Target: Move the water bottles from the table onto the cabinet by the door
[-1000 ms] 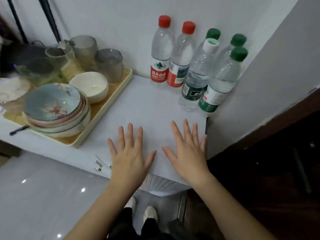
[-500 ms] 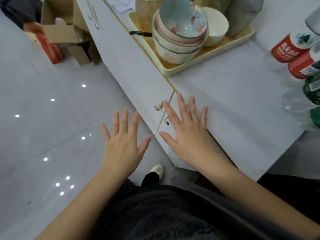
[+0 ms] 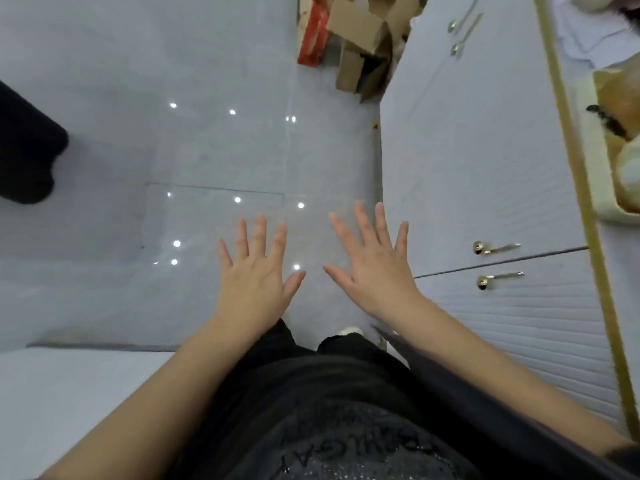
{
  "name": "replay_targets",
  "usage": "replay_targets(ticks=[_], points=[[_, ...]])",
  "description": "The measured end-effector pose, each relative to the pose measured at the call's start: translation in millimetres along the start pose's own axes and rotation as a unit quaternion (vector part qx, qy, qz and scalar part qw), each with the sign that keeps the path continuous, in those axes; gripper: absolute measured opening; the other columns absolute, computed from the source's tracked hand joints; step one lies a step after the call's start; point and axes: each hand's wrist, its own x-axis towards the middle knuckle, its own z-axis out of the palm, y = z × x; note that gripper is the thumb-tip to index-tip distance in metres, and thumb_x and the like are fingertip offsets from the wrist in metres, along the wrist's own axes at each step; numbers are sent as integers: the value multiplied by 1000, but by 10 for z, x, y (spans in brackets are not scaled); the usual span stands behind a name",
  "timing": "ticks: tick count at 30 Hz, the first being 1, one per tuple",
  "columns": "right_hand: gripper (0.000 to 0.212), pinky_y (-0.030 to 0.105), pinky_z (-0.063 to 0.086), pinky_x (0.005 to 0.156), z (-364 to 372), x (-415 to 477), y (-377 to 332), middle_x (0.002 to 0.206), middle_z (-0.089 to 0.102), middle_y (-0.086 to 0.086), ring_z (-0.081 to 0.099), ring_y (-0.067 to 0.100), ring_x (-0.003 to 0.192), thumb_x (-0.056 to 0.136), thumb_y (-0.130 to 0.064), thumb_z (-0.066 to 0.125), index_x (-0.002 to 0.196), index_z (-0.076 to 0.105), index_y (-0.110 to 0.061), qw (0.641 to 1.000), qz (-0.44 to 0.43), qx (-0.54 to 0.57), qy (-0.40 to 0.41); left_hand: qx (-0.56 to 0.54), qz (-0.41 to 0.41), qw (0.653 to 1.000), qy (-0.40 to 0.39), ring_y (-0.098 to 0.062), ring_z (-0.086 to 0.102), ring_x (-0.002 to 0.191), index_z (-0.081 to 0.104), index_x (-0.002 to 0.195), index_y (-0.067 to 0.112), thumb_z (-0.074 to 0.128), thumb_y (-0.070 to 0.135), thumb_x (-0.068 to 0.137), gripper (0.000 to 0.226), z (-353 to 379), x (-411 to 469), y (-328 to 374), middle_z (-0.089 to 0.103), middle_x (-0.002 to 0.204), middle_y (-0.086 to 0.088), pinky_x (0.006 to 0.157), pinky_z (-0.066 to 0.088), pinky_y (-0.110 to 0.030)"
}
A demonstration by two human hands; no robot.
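Observation:
No water bottle is in view now. My left hand [image 3: 254, 271] hovers over the glossy floor, palm down, fingers spread, holding nothing. My right hand [image 3: 372, 265] is beside it, also open and empty, just left of the white cabinet [image 3: 485, 161]. The cabinet's doors with gold handles [image 3: 497, 247] fill the right side, and only a strip of its top shows at the right edge.
A cream tray [image 3: 595, 188] with dishes sits on the cabinet top at the right edge. Cardboard boxes [image 3: 360, 36] and a red package [image 3: 311, 39] lie on the floor at the top. A dark object [image 3: 24, 150] is at the left edge. Light grey tiles lie ahead.
The view has swung left, away from the cabinet top; the bottles left the frame. Both hands stayed open and now hang over the floor instead of the cabinet.

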Motion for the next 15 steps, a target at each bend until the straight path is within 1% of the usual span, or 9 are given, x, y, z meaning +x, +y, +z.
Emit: replay_targets(ticks=[2, 4, 6, 9, 12, 15], points=[[74, 64, -7, 116, -13, 135, -270, 163, -16, 6, -21, 34, 148, 96, -63, 30, 154, -8, -37, 1000, -21, -1, -9, -21, -41, 999, 0, -42, 5, 146, 19, 153, 17, 33, 59, 91, 76, -28, -15, -246, 11, 160, -15, 112, 10, -63], [74, 63, -8, 116, -29, 261, -502, 163, -18, 6, -21, 34, 148, 96, -63, 29, 154, -9, -36, 999, -44, -15, -23, -27, -81, 996, 2, -38, -4, 147, 8, 154, 20, 34, 58, 93, 77, -49, -21, -453, 0, 162, -12, 114, 4, -60], [74, 63, -8, 116, -45, 408, -743, 163, -18, 6, -21, 35, 148, 96, -63, 29, 154, -10, -36, 996, -75, -31, -35, -43, -119, 992, 11, -37, -7, 147, 4, 154, 20, 34, 58, 94, 77, -63, -43, -662, -2, 162, -12, 115, 4, -60], [75, 62, -7, 115, -73, 647, -1034, 164, -16, 7, -18, 35, 149, 96, -63, 30, 154, -11, -36, 989, -125, -59, -45, -80, -161, 984, 20, -37, -9, 147, 4, 154, 20, 33, 58, 94, 77, -50, -95, -908, -3, 162, -13, 115, 3, -61], [75, 63, -4, 116, -98, 876, -1278, 164, -13, 7, -16, 36, 149, 97, -62, 30, 155, -7, -34, 980, -178, -80, -47, -99, -208, 973, 12, -35, -12, 147, -1, 154, 21, 29, 60, 95, 77, -25, -169, -1119, -8, 162, -11, 115, 1, -60], [74, 63, -3, 115, -148, 1160, -1519, 164, -13, 7, -16, 35, 149, 97, -62, 30, 155, -6, -33, 968, -222, -106, -55, -126, -254, 959, 17, -35, -12, 147, 2, 154, 20, 29, 60, 95, 76, -28, -203, -1317, -7, 162, -11, 114, 0, -61]])
